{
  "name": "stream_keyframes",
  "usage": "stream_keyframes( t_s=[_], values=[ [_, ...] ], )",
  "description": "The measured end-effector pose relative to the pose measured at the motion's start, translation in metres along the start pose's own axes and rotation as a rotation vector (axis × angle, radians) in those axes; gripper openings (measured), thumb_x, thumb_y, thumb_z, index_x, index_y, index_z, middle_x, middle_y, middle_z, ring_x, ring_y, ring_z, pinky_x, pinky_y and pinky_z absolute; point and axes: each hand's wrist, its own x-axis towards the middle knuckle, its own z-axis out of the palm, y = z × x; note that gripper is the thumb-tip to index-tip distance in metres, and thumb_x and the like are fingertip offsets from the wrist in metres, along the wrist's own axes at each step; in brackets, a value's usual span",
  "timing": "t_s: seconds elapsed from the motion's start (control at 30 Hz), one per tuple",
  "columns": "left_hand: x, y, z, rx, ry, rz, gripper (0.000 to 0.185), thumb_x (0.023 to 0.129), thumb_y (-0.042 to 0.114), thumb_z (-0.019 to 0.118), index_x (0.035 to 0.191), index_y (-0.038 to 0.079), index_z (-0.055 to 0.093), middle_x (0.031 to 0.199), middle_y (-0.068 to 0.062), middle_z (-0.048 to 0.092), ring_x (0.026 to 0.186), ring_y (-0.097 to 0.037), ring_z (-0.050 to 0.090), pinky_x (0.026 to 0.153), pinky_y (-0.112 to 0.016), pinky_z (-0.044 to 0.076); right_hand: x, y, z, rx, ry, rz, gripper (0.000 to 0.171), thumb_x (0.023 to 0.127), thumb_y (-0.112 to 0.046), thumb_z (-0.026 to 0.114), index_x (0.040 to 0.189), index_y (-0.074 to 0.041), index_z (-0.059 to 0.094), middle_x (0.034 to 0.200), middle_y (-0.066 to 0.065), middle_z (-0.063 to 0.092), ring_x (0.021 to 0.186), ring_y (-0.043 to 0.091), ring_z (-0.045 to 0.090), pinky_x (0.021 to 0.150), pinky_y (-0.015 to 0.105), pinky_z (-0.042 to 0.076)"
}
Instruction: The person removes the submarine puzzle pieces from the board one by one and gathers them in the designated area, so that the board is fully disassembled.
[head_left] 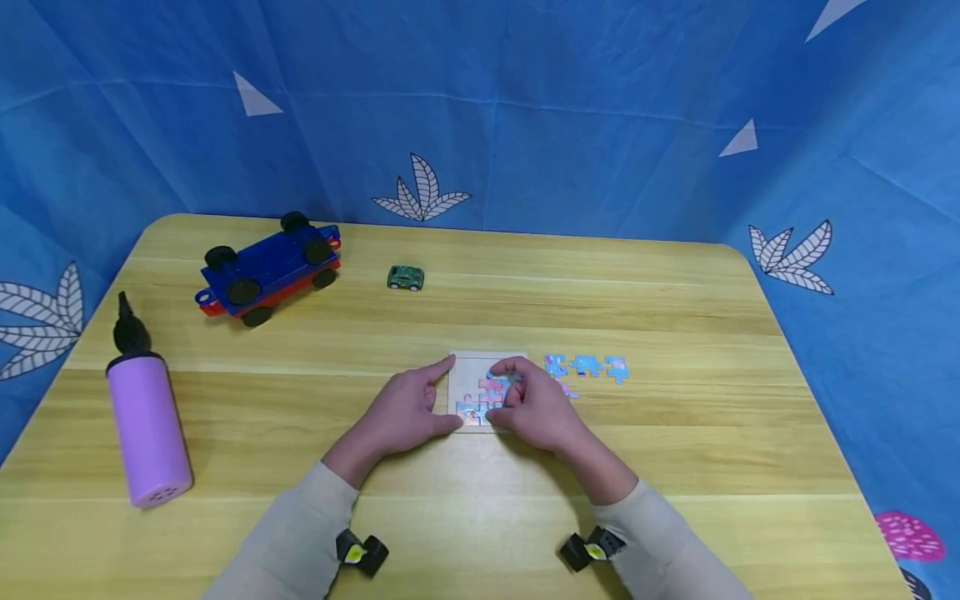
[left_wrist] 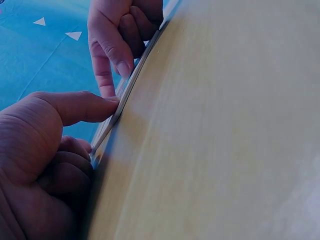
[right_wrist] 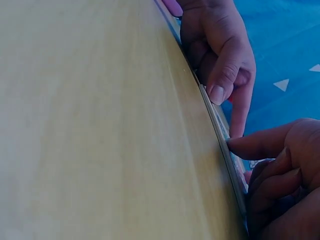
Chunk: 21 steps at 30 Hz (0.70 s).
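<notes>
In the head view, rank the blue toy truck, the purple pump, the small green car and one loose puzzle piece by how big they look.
1. Blue toy truck and purple pump: look alike in size, and the pump is nearer the camera, so unranked.
2. Small green car.
3. Loose puzzle piece, slightly smaller.

A small square puzzle board [head_left: 472, 379] lies flat on the wooden table [head_left: 675, 317] right in front of me, pale and partly filled. Pink and blue pieces [head_left: 489, 393] sit joined in its lower right part, while its upper left is bare. Just to the right of the board, three loose blue pieces [head_left: 587, 366] lie flat in a short row, with another small piece [head_left: 569, 391] just below them, close to the board.
</notes>
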Motion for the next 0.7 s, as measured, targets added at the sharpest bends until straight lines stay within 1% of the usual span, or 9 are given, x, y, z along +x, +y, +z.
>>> stream_keyframes(
  t_s=[0.23,0.4,0.53,0.7],
  values=[
    [0.0006,-0.0016,0.0001,0.013,0.004,0.013,0.088,0.081,0.027,0.085,0.154,0.01,0.038,0.053,0.005,0.036,0.045,-0.012,0.031,0.049,-0.028,0.027,0.0005,0.0,0.0002,0.014,0.003,0.001,0.051,0.077,0.006,0.079,0.121,-0.007,0.057,0.061,0.0,0.046,0.052,0.015,0.042,0.059,0.032,0.042],
    [0.001,-0.0018,0.0002,0.011,0.006,0.018,0.089,0.081,0.026,0.085,0.154,0.009,0.039,0.053,0.005,0.035,0.045,-0.011,0.03,0.049,-0.028,0.027,-0.0002,-0.0005,-0.0003,0.038,-0.006,-0.012,0.052,0.077,0.007,0.079,0.12,-0.01,0.056,0.059,-0.001,0.043,0.05,0.014,0.039,0.058,0.031,0.041],
    [0.0009,-0.0011,0.0001,0.007,0.007,0.02,0.089,0.08,0.026,0.085,0.154,0.009,0.039,0.053,0.005,0.035,0.045,-0.011,0.03,0.049,-0.028,0.027,-0.0007,-0.001,-0.0009,0.016,-0.005,-0.038,0.05,0.076,0.006,0.079,0.12,-0.011,0.061,0.058,-0.001,0.043,0.05,0.014,0.04,0.06,0.032,0.041],
    [0.0,-0.0007,0.0002,0.005,0.004,0.006,0.089,0.08,0.026,0.085,0.154,0.01,0.039,0.053,0.004,0.036,0.044,-0.012,0.032,0.05,-0.028,0.028,-0.0008,-0.0001,-0.0004,-0.014,0.004,-0.036,0.046,0.076,0.003,0.081,0.117,-0.01,0.064,0.058,-0.001,0.044,0.051,0.014,0.041,0.063,0.035,0.043]
  ],
)
